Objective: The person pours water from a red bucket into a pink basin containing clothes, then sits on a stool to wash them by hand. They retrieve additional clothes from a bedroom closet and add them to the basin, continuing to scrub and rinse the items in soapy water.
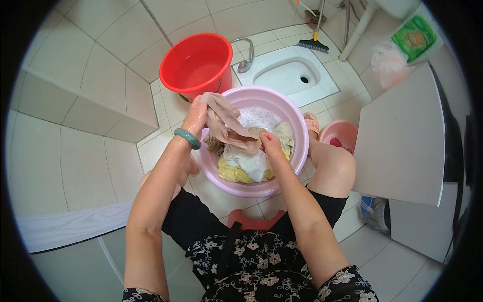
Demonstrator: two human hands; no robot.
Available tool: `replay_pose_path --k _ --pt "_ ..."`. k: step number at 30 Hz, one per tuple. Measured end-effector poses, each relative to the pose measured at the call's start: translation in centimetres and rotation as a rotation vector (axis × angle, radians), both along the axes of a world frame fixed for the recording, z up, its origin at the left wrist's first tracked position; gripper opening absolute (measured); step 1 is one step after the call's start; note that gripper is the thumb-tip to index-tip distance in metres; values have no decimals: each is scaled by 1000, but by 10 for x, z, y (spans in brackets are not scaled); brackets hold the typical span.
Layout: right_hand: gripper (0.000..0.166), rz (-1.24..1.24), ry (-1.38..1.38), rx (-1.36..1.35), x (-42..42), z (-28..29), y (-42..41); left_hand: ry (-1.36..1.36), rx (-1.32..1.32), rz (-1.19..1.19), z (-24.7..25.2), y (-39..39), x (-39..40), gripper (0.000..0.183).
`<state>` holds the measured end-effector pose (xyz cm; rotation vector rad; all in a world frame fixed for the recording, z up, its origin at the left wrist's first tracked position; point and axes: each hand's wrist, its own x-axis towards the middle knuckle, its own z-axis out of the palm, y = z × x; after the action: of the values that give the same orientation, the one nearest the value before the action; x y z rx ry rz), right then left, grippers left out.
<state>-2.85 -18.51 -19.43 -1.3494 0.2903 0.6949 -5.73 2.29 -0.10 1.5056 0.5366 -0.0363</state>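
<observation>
A wet beige-pink cloth garment stretches between my two hands above a pink plastic basin. My left hand, wet and with a green bangle at the wrist, grips its upper left part. At the lower right corner, my right hand pinches the edge between thumb and fingers. Below the cloth, the basin holds soapy water with white suds. White fabric, yellow fabric and a brown patterned piece lie heaped in it, partly hidden by the held garment.
Behind the basin stand a red bucket with water and a squat toilet, with a shower head at its edge. A floor brush leans farther back. On the right are a small pink basin and a white cabinet door.
</observation>
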Motion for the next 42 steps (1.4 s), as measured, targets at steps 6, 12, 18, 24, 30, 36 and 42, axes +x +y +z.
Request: replay_pose_path --k 6,12,18,24,30,36,42 --pt "46 262 -216 -73 -16 -17 13 47 -148 32 -10 1 -5 35" --pt "85 406 -7 -128 -35 -18 44 -21 -258 44 -3 -7 -9 38" --pt "71 385 90 91 -55 13 59 -98 -482 111 -16 4 -14 38" --pt "14 305 -66 -29 -46 -33 57 -92 -499 140 -26 16 -12 34" --pt "12 -103 -135 -100 4 -40 19 -62 11 168 -31 39 -11 23" --pt "19 -113 -26 210 57 52 -11 -96 933 97 -51 70 -24 19" --pt "23 526 -292 -125 62 105 -34 35 -112 266 -24 91 -11 18"
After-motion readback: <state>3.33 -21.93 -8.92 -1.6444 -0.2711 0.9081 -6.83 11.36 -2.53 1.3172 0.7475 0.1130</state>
